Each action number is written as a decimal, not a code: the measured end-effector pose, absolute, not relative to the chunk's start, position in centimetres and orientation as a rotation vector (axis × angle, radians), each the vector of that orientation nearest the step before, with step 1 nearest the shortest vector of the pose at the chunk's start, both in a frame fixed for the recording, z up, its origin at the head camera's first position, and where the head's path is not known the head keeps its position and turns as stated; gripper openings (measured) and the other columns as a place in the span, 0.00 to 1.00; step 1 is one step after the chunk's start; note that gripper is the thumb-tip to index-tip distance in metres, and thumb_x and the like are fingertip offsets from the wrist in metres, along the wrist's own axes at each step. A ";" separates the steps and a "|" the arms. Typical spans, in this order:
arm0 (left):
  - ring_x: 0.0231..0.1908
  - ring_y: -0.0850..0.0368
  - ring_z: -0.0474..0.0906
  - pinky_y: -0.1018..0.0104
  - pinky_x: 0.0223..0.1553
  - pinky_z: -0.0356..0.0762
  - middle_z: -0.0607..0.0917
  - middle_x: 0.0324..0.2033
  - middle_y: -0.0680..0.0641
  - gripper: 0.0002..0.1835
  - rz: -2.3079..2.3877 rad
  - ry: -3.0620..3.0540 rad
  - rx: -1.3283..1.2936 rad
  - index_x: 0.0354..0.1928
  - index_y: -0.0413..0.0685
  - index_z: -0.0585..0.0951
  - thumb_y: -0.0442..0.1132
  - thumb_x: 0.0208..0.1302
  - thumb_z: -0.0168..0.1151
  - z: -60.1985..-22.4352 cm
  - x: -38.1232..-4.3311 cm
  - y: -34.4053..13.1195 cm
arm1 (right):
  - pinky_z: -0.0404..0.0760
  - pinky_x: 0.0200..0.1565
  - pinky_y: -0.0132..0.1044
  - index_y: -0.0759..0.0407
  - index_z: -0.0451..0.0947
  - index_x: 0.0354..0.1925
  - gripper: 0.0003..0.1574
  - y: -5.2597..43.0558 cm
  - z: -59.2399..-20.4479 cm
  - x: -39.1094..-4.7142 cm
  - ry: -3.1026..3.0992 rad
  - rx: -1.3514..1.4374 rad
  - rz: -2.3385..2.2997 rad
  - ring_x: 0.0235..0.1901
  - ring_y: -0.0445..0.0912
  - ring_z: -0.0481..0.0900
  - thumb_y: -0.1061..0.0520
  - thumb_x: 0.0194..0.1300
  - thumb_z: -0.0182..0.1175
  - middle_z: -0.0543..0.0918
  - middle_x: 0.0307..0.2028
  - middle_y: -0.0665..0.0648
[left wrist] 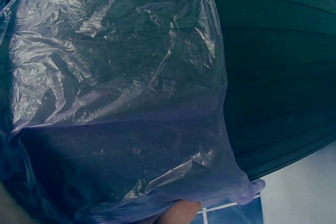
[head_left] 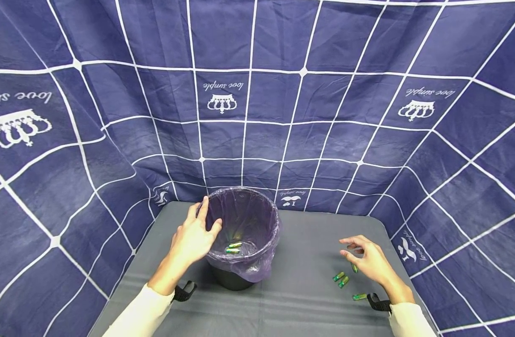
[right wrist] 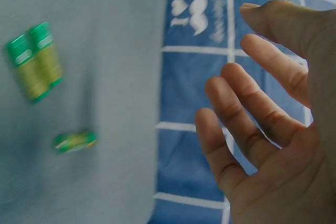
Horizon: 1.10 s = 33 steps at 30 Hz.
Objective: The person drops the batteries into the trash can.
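Observation:
My left hand (head_left: 194,236) rests at the left edge of a dark trash bin (head_left: 229,279), its fingers fairly straight and its thumb over the opening. Purple plastic bag (head_left: 261,267) lines the bin and folds down outside. In the left wrist view, one fingertip (left wrist: 181,213) shows beside the crinkled bag. Green-and-gold batteries (head_left: 233,251) lie at the bottom of the bin. To the right, my right hand (head_left: 368,260) hovers with loosely bent, parted fingers, nothing between them. Near it lie a pair of batteries (head_left: 344,282) side by side and a single battery (right wrist: 76,141).
Another battery (head_left: 360,296) lies closer to me, beside the right wrist's black strap (head_left: 379,303). Grey cloth (head_left: 299,299) covers the tabletop. A blue curtain (head_left: 278,98) with white grid lines encloses the back and both sides.

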State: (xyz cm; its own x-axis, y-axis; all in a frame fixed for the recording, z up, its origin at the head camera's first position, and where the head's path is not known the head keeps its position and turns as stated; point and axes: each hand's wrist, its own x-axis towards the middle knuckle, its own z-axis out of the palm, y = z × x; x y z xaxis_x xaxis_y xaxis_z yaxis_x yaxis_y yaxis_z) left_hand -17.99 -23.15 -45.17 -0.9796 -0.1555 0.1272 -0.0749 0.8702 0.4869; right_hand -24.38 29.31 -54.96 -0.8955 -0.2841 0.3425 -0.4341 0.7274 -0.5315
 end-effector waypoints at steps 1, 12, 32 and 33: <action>0.65 0.12 0.85 0.20 0.65 0.83 0.63 0.90 0.38 0.48 -0.745 -2.882 0.185 0.98 0.58 0.51 0.65 0.87 0.54 -45.2 -18.0 -23.1 | 0.95 0.50 0.42 0.48 0.95 0.57 0.20 29.8 -55.4 -24.0 -2.700 0.553 0.923 0.48 0.48 0.96 0.59 0.69 0.85 0.95 0.52 0.53; 0.66 0.12 0.85 0.19 0.66 0.82 0.62 0.91 0.38 0.48 -0.746 -2.901 0.206 0.98 0.60 0.49 0.66 0.87 0.53 -44.9 -17.8 -23.0 | 0.94 0.46 0.36 0.52 0.95 0.55 0.25 34.7 -61.0 -19.9 -2.809 0.415 0.975 0.47 0.34 0.89 0.55 0.60 0.91 0.93 0.51 0.52; 0.66 0.12 0.84 0.20 0.66 0.82 0.64 0.90 0.38 0.47 -0.728 -2.889 0.208 0.98 0.60 0.51 0.64 0.88 0.54 -44.8 -17.6 -22.8 | 0.80 0.35 0.27 0.45 0.95 0.39 0.19 35.6 -65.9 -18.4 -2.739 0.601 0.996 0.35 0.27 0.79 0.64 0.53 0.90 0.87 0.35 0.41; 0.66 0.12 0.84 0.20 0.67 0.82 0.64 0.90 0.38 0.47 -0.729 -2.888 0.208 0.98 0.60 0.52 0.64 0.88 0.55 -44.8 -17.7 -22.8 | 0.79 0.35 0.26 0.45 0.95 0.39 0.19 35.6 -65.9 -18.4 -2.734 0.609 0.998 0.35 0.26 0.78 0.64 0.54 0.90 0.86 0.34 0.41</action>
State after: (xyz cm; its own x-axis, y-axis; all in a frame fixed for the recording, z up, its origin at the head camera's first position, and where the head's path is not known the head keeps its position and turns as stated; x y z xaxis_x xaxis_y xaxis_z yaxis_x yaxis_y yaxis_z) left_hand -17.66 -22.77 -44.82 -0.9783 -0.1716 0.1161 -0.0960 0.8720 0.4799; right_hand -18.41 35.55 -65.93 -0.9026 -0.3181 0.2902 -0.4302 0.6928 -0.5788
